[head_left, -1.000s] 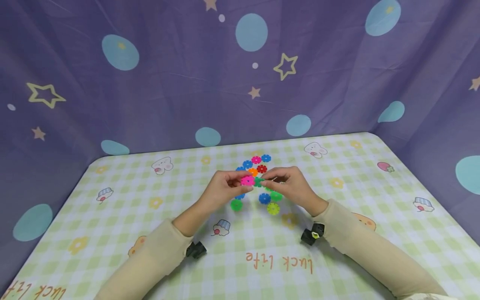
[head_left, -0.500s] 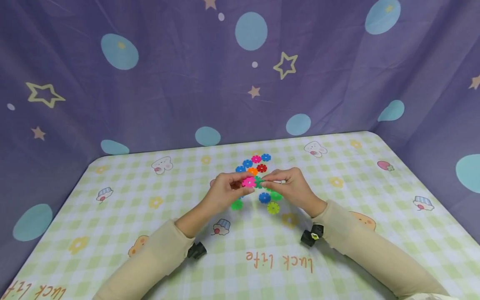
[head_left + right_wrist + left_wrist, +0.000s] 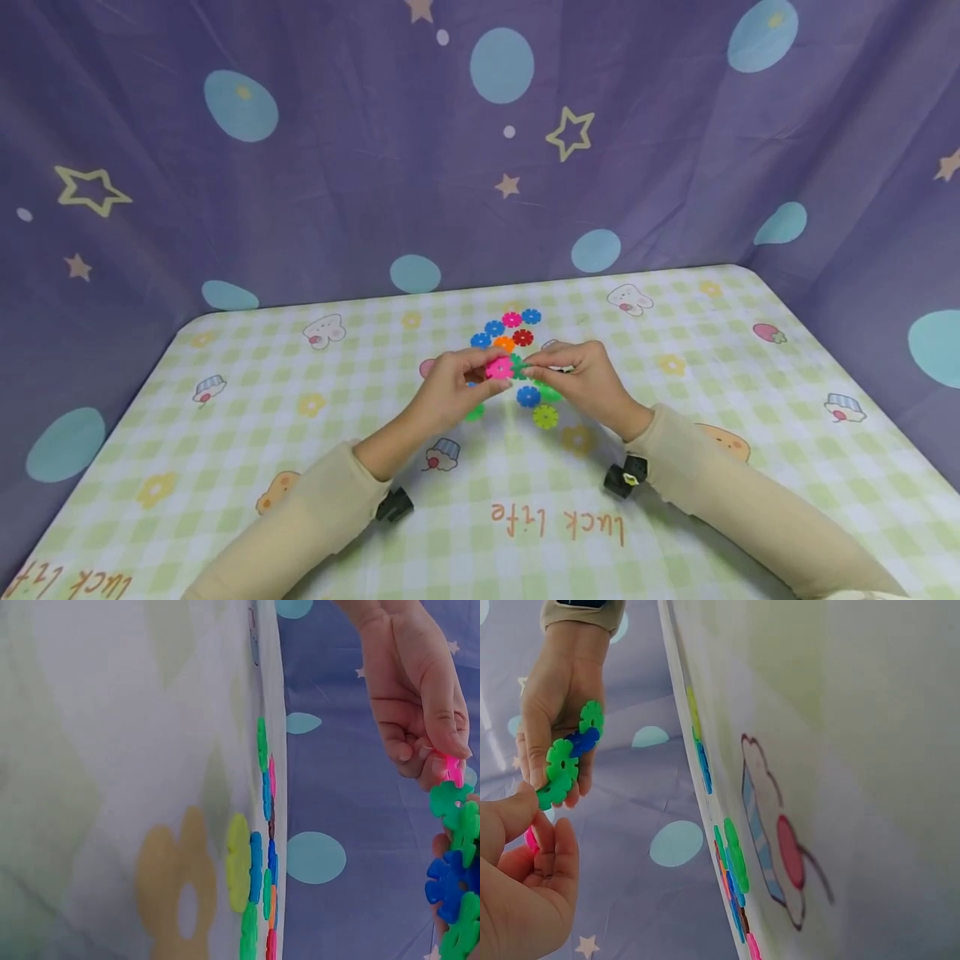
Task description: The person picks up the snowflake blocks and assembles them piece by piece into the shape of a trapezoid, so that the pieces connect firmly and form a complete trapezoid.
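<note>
The left grip (image 3: 455, 383) pinched a pink notched plastic disc (image 3: 498, 368), the right grip (image 3: 588, 379) a green-and-blue disc chain (image 3: 571, 754). Crooked pressure risked unlinking it.

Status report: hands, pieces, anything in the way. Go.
Left hand pinches pink disc. Right hand holds green-and-blue disc chain. Pink appears against green, lock unconfirmed. Loose discs on table, no obstruction seen.

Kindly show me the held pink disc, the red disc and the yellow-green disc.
Held pink disc (image 3: 498, 368): head view, middle of its face.
Red disc (image 3: 522, 337): head view, middle of its top.
Yellow-green disc (image 3: 546, 417): head view, middle of its top.
</note>
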Tool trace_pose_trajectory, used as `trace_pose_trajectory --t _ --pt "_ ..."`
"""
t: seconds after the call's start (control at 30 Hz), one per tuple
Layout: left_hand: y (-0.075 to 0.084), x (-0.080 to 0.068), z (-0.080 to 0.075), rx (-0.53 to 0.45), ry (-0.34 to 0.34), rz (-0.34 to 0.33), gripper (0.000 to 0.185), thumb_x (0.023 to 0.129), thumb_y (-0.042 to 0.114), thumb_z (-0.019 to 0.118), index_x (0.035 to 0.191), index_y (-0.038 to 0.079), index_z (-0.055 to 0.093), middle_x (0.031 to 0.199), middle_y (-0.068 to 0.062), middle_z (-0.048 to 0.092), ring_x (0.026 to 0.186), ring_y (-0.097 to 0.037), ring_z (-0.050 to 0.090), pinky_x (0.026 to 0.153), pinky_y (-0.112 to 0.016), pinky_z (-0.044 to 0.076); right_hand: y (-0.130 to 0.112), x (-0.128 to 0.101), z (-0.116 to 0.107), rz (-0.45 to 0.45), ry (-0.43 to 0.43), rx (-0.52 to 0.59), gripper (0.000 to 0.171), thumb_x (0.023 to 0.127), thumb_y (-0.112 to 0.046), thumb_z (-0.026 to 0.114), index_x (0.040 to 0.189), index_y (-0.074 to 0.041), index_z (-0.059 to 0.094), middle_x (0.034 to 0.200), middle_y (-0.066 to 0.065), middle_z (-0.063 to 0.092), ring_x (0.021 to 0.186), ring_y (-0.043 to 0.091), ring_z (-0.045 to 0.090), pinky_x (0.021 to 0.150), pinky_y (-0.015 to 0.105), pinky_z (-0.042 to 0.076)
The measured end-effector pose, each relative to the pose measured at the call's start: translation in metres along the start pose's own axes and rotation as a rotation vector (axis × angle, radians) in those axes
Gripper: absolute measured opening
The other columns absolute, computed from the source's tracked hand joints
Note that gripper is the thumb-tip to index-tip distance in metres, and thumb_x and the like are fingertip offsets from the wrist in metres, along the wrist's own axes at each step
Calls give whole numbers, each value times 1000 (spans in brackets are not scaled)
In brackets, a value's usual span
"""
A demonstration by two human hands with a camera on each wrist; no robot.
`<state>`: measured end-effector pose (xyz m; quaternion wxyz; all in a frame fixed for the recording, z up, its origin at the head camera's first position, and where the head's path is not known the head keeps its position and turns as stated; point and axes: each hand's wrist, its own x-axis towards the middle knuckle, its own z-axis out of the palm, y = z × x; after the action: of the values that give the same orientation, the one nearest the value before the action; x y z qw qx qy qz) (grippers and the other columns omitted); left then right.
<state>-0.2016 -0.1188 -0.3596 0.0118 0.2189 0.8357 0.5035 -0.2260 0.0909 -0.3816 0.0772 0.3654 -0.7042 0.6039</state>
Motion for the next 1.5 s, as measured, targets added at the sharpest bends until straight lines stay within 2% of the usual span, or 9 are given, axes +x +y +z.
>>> trace_pose_trajectory --t 0.2,0.4,0.53,0.7,0.87,1.07,1.2,1.27,1.5 --pt "1 -2 0 34 17 34 38 86 11 69 120 -4 62 110 -12 66 81 -16 61 72 -27 54 -5 1 5 -25 28 -25 11 79 11 68 87 7 74 83 15 71 74 15 64 66 21 52" --pt "-1 -1 1 100 17 66 35 86 14 69 118 -1 65 109 -10 67 81 -15 61 72 -24 53 -27 3 11 -32 48 -100 8 77 15 68 84 13 71 80 21 70 72 19 64 67 22 53" --pt "-2 1 1 91 -6 8 36 87 15 69 119 1 64 109 -8 67 80 -14 60 69 -23 53 -34 2 12 34 58 -151 8 78 11 69 85 11 72 83 20 71 77 24 68 71 26 55" --pt "-7 4 -5 14 -32 -85 40 86 20 70 123 6 63 90 -3 67 74 -15 58 63 -24 51 -38 2 13 100 64 -170 7 80 5 70 86 8 73 84 17 71 77 24 68 71 27 55" --pt "-11 6 -12 -68 -14 -96 40 85 17 71 123 7 63 88 -4 67 77 -17 61 68 -26 53 -40 3 13 154 83 -142 7 81 4 70 87 8 72 84 17 71 75 18 67 68 24 54" --pt "-20 6 -27 -97 5 -100 33 86 10 69 117 0 65 93 -10 70 83 -18 65 76 -28 54 -41 5 12 220 103 -127 8 82 3 70 87 8 72 85 18 71 75 21 67 73 35 56" --pt "-34 7 -43 -151 -24 -160 33 86 6 68 117 -5 63 103 -20 66 84 -16 64 79 -41 55 -25 3 10 238 107 -111 8 82 -3 71 88 3 73 87 15 72 73 27 67 68 30 55" --pt "-42 8 -52 -169 -39 -200 35 85 4 68 118 -7 62 108 -25 63 85 -15 63 78 -43 55 -16 2 10 242 112 -100 9 82 -6 72 88 0 74 88 13 72 71 26 67 65 26 55" --pt "-73 13 -78 -158 -114 -258 41 85 5 68 122 -9 58 119 -26 60 97 -17 60 77 -23 52 -4 1 9 251 111 -92 9 82 -12 73 86 -4 75 88 9 72 66 25 66 59 26 54"
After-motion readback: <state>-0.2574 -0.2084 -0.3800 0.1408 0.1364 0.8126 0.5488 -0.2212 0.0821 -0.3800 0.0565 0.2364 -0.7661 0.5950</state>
